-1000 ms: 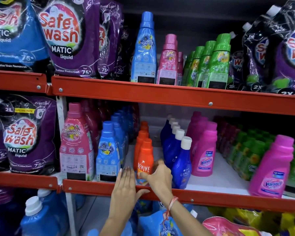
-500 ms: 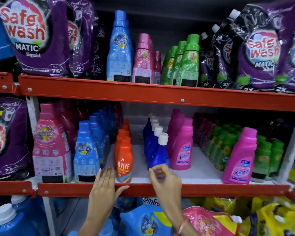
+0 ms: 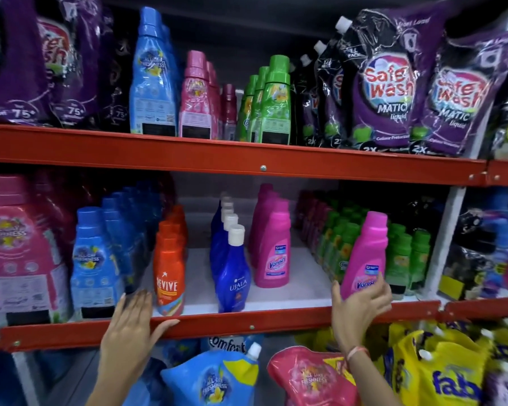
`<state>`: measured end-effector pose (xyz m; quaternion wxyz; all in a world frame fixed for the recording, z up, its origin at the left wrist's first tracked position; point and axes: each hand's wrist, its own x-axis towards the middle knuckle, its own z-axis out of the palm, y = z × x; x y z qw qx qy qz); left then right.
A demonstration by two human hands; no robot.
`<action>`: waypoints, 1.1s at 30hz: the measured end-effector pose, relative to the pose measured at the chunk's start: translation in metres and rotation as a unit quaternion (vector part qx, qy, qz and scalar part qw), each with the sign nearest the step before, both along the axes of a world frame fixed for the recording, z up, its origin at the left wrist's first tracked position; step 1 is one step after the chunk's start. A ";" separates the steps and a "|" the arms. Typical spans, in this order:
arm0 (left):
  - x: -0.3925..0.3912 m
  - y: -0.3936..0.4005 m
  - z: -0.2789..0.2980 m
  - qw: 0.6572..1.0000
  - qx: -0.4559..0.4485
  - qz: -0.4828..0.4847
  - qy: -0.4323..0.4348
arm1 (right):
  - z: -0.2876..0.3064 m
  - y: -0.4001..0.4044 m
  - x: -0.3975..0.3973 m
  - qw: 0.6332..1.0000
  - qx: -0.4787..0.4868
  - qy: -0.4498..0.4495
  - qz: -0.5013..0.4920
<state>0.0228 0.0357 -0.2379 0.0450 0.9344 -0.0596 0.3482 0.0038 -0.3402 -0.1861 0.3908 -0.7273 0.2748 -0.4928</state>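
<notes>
The right hand (image 3: pixel 361 306) reaches up from below, thumb and fingers curled round the base of the pink Vanish bottle (image 3: pixel 365 253), which leans at the shelf front. The left hand (image 3: pixel 135 323) lies flat on the red shelf rail (image 3: pixel 247 326), fingers straight and together, thumb spread. The orange Revive bottle (image 3: pixel 169 276) stands just right of its fingertips.

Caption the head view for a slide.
Right hand grips pink Vanish bottle; left hand rests on red shelf edge.
</notes>
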 end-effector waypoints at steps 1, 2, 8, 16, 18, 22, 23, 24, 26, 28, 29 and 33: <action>-0.001 0.000 0.001 1.000 0.000 -0.001 0.003 | 0.000 -0.007 0.004 1.000 0.007 0.005 -0.005; -0.001 -0.001 0.001 1.000 0.000 -0.001 0.005 | 0.000 -0.013 0.008 1.000 0.012 0.010 -0.009; -0.005 -0.003 0.003 1.000 0.000 0.007 0.005 | 0.001 -0.038 0.023 0.999 0.051 0.015 0.010; -0.007 -0.003 0.003 0.999 0.010 0.029 0.014 | 0.000 -0.025 0.020 0.997 0.039 -0.007 0.065; -0.008 -0.003 0.003 0.999 0.009 0.032 0.019 | 0.002 -0.014 0.019 0.994 0.033 -0.009 0.107; -0.009 -0.004 0.005 0.999 0.009 0.034 0.027 | 0.005 0.008 0.018 0.975 0.038 -0.012 0.217; -0.009 -0.004 0.005 0.999 0.010 0.035 0.030 | 0.005 0.013 0.018 0.969 0.041 -0.009 0.243; -0.009 -0.004 0.005 0.999 0.010 0.035 0.035 | 0.005 0.018 0.017 0.963 0.047 -0.002 0.267; -0.009 -0.004 0.005 0.998 0.007 0.036 0.041 | 0.004 0.026 0.018 0.949 0.057 0.012 0.309; -0.009 -0.003 0.004 0.998 0.003 0.035 0.043 | 0.003 0.032 0.020 0.940 0.046 0.029 0.336; -0.009 -0.003 0.004 0.998 0.002 0.034 0.043 | 0.003 0.035 0.021 0.938 0.034 0.036 0.343; -0.010 -0.003 0.006 0.998 0.003 0.029 0.050 | 0.004 0.044 0.024 0.938 0.001 0.066 0.339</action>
